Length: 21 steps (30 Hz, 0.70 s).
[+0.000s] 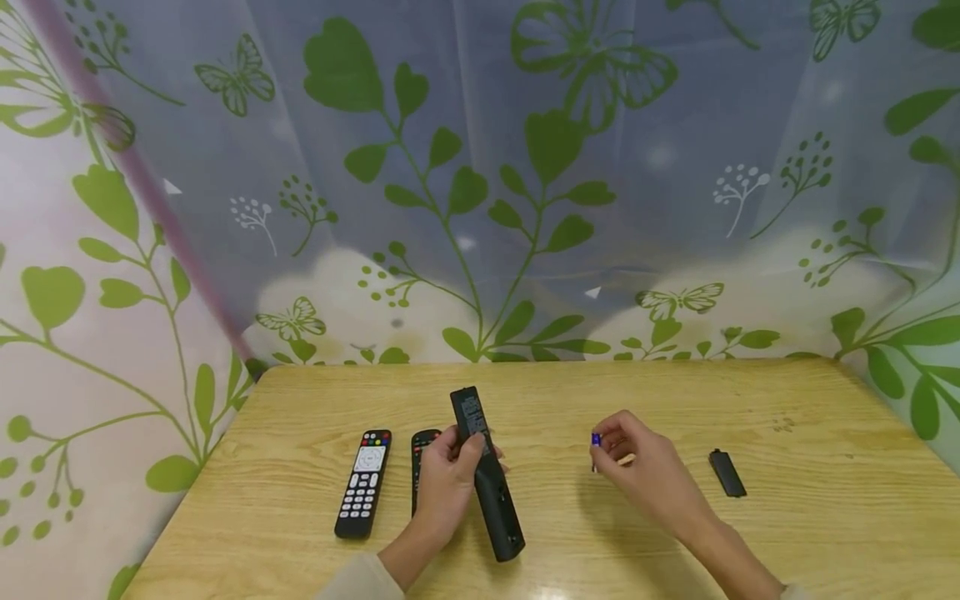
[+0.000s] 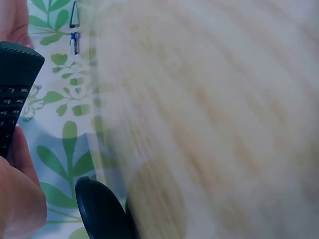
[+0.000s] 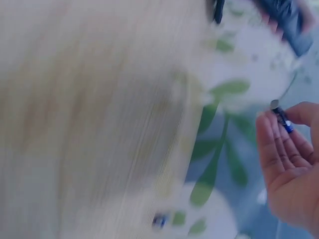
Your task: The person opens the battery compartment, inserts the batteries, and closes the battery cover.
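Note:
My left hand (image 1: 442,479) grips a black remote control (image 1: 491,487), its back with the label turned up and an open battery compartment at its lower end. Its buttons show in the left wrist view. To the right and apart from it, my right hand (image 1: 648,467) pinches a small blue battery (image 1: 596,440) between thumb and fingertips; the right wrist view shows the same battery (image 3: 281,117). A second battery (image 3: 159,220), blurred, lies on the table. The black battery cover (image 1: 727,473) rests to the right of my right hand.
A black remote with white buttons (image 1: 363,483) lies at the left on the wooden table (image 1: 300,400). Another black remote (image 1: 417,454) is partly hidden behind my left hand. A patterned curtain (image 1: 480,167) hangs behind the table's far edge.

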Motion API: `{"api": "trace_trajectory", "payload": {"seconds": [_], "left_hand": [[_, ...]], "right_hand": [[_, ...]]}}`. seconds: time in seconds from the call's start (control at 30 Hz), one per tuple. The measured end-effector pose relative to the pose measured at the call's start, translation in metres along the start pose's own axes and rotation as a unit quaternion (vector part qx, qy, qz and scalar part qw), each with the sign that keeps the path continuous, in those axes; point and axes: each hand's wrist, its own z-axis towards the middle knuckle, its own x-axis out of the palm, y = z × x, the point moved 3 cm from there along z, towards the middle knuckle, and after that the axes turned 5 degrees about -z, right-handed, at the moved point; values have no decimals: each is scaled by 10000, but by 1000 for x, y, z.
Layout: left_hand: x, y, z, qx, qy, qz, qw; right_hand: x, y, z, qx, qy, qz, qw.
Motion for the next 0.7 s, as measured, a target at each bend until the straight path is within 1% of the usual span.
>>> {"api": "trace_trajectory", "payload": {"seconds": [0.13, 0.27, 0.33, 0.43, 0.7], "left_hand": [[-1, 0, -1, -32, -30, -5, 10000], [-2, -1, -2, -38, -28, -21, 10000], [-2, -2, -2, -47, -18, -10, 10000], [-2, -2, -2, -60, -28, 49, 10000], [-1, -1, -3, -61, -42, -9, 10000]], "right_hand": [[23, 23, -9, -447, 46, 596, 9972], [40, 41, -15, -914, 52, 727, 9931], [48, 46, -17, -1040, 81, 750, 9917], [58, 51, -19, -1159, 109, 709, 9907], [74, 54, -23, -1028, 144, 711, 9921]]}}
